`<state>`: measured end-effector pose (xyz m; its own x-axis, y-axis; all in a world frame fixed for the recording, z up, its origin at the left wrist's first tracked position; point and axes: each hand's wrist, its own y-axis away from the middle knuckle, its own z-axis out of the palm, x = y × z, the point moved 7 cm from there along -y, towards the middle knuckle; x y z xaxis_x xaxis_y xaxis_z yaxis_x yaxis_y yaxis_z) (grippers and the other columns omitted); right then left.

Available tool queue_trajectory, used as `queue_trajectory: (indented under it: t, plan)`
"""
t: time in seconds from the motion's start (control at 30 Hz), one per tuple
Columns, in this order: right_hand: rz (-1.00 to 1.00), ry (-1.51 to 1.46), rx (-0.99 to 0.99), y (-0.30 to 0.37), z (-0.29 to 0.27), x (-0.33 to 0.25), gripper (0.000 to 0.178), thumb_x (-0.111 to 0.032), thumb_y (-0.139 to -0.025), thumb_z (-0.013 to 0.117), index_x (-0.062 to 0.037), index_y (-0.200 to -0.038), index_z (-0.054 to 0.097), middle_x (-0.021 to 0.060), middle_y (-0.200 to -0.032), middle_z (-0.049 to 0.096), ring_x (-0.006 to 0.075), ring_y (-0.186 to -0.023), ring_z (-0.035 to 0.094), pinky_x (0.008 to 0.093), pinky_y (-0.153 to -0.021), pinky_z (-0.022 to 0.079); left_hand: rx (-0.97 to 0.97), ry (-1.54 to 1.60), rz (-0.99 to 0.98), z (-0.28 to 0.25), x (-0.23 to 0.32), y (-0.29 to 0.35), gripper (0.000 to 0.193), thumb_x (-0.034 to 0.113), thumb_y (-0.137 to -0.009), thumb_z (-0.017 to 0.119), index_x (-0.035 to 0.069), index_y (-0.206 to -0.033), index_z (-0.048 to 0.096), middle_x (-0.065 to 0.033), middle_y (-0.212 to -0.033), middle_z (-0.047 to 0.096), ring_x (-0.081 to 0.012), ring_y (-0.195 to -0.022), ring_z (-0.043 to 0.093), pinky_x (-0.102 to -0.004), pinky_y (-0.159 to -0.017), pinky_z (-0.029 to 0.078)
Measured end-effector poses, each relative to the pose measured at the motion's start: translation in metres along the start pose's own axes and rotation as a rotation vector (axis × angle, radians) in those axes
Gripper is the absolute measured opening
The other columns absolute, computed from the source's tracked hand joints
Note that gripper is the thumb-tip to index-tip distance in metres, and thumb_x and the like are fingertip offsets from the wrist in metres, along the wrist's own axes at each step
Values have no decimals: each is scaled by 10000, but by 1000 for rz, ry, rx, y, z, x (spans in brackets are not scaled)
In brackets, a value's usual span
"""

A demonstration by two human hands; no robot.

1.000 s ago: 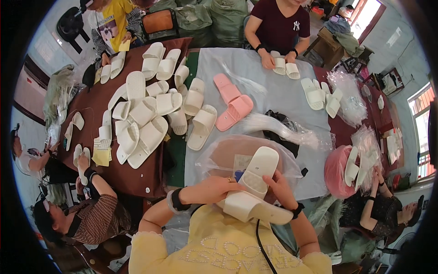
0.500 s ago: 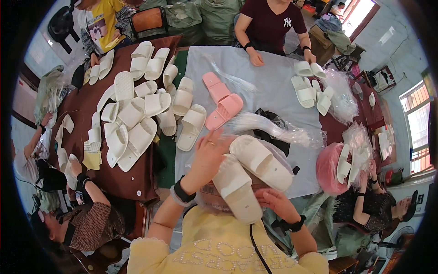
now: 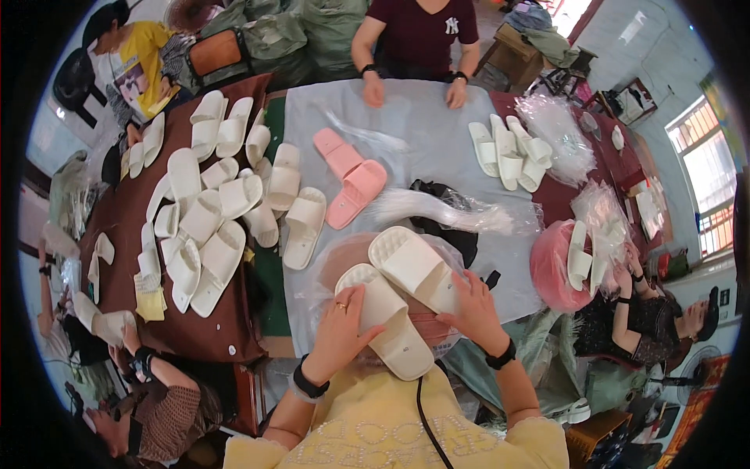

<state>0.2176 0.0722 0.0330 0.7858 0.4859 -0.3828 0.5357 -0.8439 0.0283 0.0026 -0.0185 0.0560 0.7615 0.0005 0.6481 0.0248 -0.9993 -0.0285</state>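
Note:
Two cream-white slippers lie side by side in front of me on a reddish-brown stool-like object (image 3: 332, 258) wrapped in clear plastic. My left hand (image 3: 337, 324) is closed on the left slipper (image 3: 402, 348), its thumb over the strap side and its fingers along the outer edge. My right hand (image 3: 478, 311) grips the heel end of the right slipper (image 3: 402, 254), thumb beneath the edge and fingers over the far side. The toe ends point away from me. Beyond them, a pair of pink slippers (image 3: 355, 191) lies on the grey cloth (image 3: 312, 109).
White slippers (image 3: 205, 215) are heaped on the brown cloth at left. Clear plastic bags (image 3: 461, 209) and a black cloth lie ahead. More white slippers (image 3: 508, 156) lie at far right, near a pink plastic-wrapped round object (image 3: 547, 266). Co-workers sit around the table, one across (image 3: 426, 39).
My left hand has come down onto the left slipper, and my right hand has shifted up from its heel to the right slipper. The co-worker across has let go of white slippers.

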Motion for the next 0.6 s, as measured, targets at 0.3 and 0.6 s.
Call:
queue_trajectory:
  t: [0.3, 0.6]
  plan:
    - [59, 19, -82, 18, -8, -22, 847, -363, -603, 756, -61, -1284, 353, 176, -1185, 425, 369, -1035, 439, 433, -860, 393, -185, 31, 90, -4, 2, -29, 709, 179, -698, 660, -13, -1286, 314, -202, -1208, 433, -348, -1109, 433, -418, -892, 386]
    - [-73, -323, 126, -44, -62, 36, 267, -203, -751, 644, -91, -990, 600, 117, -929, 554, 268, -849, 542, 347, -724, 444, -112, 39, 244, 6, 0, -21, 572, 158, -731, 655, 60, -1249, 434, -161, -1329, 346, -341, -1255, 303, -440, -1017, 275]
